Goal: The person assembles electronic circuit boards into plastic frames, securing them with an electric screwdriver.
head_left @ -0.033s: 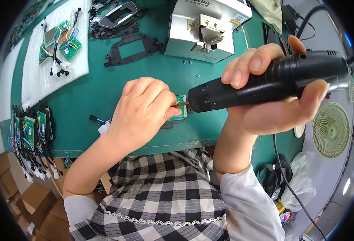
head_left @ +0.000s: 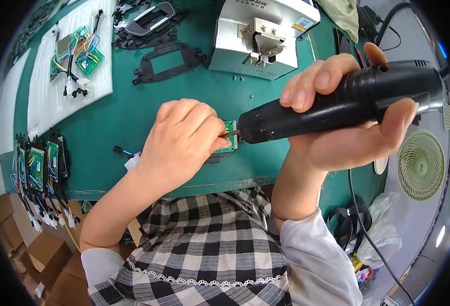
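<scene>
My right hand (head_left: 332, 117) is wrapped round a black electric screwdriver (head_left: 306, 115), which lies slanting across the view with its bit pointing left. The bit reaches a green circuit board (head_left: 231, 136) at the middle of the bench. My left hand (head_left: 184, 143) is closed over the board's left part, thumb and forefinger pinched around the bit's tip. Whether a screw sits between those fingers is hidden. Under the board a dark frame edge (head_left: 213, 159) shows. A white connector (head_left: 132, 162) with thin wires sticks out beside my left wrist.
A silver screw feeder (head_left: 258, 38) stands at the back, with several loose screws (head_left: 241, 79) before it. Black plastic frames (head_left: 166, 64) lie left of it. Wired boards (head_left: 90, 61) rest on white foam (head_left: 41, 102). Finished-looking board assemblies (head_left: 37, 166) line the left edge. A green fan (head_left: 421, 164) is at right.
Almost nothing differs. The screwdriver and my right hand have shifted very slightly; my left hand keeps its pinch at the bit.
</scene>
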Action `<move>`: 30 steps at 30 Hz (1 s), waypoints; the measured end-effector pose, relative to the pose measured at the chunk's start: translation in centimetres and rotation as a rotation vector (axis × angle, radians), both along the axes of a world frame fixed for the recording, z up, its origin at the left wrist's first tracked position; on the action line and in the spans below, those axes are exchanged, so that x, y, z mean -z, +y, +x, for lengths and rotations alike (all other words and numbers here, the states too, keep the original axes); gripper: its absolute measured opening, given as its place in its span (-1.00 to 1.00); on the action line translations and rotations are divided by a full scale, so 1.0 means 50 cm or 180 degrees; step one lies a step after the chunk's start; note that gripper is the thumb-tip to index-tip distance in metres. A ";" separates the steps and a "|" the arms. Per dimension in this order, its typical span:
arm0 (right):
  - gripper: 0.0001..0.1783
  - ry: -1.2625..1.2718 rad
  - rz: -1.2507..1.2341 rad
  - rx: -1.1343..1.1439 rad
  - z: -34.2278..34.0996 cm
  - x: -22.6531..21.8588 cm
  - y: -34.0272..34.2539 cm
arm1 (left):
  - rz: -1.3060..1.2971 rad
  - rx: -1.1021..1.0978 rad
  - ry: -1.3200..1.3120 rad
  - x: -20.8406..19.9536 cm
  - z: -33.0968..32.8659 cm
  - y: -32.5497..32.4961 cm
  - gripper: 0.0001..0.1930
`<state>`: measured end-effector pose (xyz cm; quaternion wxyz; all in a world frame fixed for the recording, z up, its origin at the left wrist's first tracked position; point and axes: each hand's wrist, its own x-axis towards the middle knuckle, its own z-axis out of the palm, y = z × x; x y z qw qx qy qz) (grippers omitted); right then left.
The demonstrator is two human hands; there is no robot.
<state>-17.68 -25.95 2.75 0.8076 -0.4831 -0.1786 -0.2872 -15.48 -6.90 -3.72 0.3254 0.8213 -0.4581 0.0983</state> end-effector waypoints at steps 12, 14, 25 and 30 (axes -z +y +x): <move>-0.20 0.0455 -0.1502 0.1315 0.013 0.020 0.020 | 0.0714 -0.0163 0.0459 0.008 -0.018 0.035 -0.36; -0.20 0.0440 -0.1524 0.1266 0.015 0.023 0.019 | 0.0690 -0.0145 0.0443 0.012 -0.018 0.036 -0.40; -0.17 0.0426 -0.1339 0.1131 0.022 0.034 0.026 | 0.0610 -0.0136 0.0324 0.011 -0.021 0.038 -0.46; -0.13 0.0405 -0.1416 0.1244 0.025 0.045 0.042 | 0.0615 -0.0137 0.0322 0.014 -0.020 0.041 -0.46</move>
